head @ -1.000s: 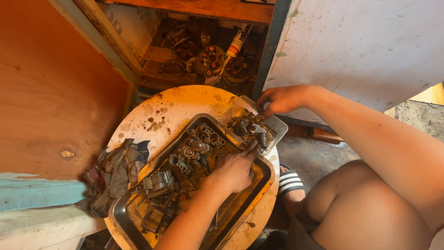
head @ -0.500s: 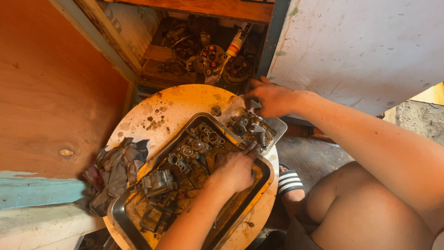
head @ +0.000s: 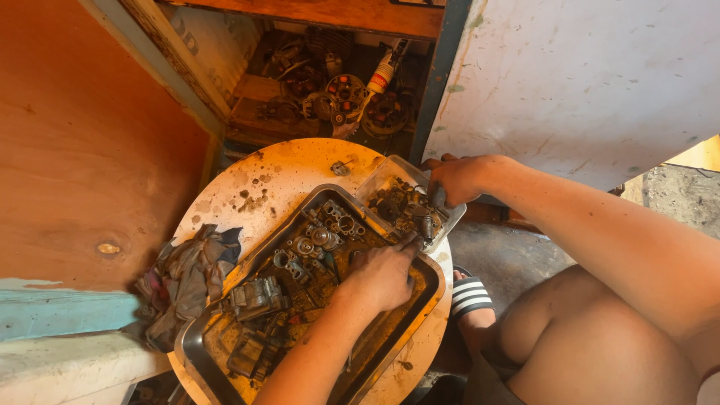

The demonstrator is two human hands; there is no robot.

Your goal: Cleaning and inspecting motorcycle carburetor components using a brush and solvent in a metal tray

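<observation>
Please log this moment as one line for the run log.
left hand: in metal tray, on small parts | right hand: gripping clear parts container | rag: beside tray

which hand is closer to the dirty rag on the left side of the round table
Left. The left hand lies in the metal tray of greasy parts, right of the rag. The right hand grips the small container at the table's far edge, farther away.

A crumpled rag point(head: 187, 270) lies on the left edge of the round yellow worktop point(head: 270, 176), just beside the big tray. Behind the worktop, an open cabinet point(head: 330, 90) holds greasy round parts and a white tube point(head: 384, 71). A striped sandal point(head: 471, 296) shows below right.
</observation>
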